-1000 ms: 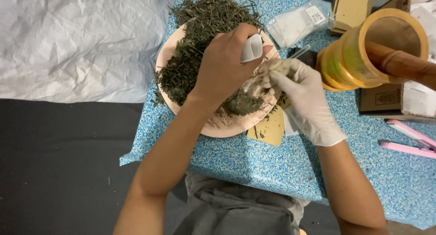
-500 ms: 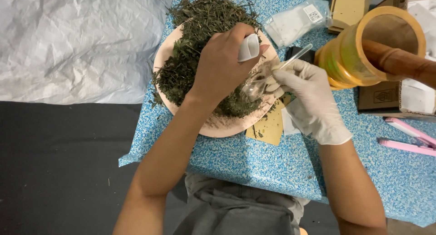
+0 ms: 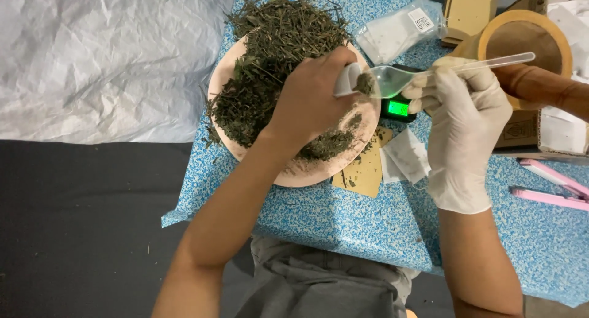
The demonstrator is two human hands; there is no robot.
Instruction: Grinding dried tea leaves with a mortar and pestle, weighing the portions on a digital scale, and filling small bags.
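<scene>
Lifted off the dried herbs, the clear plastic spoon (image 3: pixel 405 77) now hangs level above the plate's right rim, its bowl at the mouth of a small white pouch (image 3: pixel 347 80). Gloved right hand (image 3: pixel 467 124) has its fingers pinched on the spoon's handle; bare left hand (image 3: pixel 313 100) grips the pouch over the pink plate (image 3: pixel 288 170). Just right of the plate a small scale (image 3: pixel 399 108) glows green on the blue-speckled bench (image 3: pixel 343 220).
</scene>
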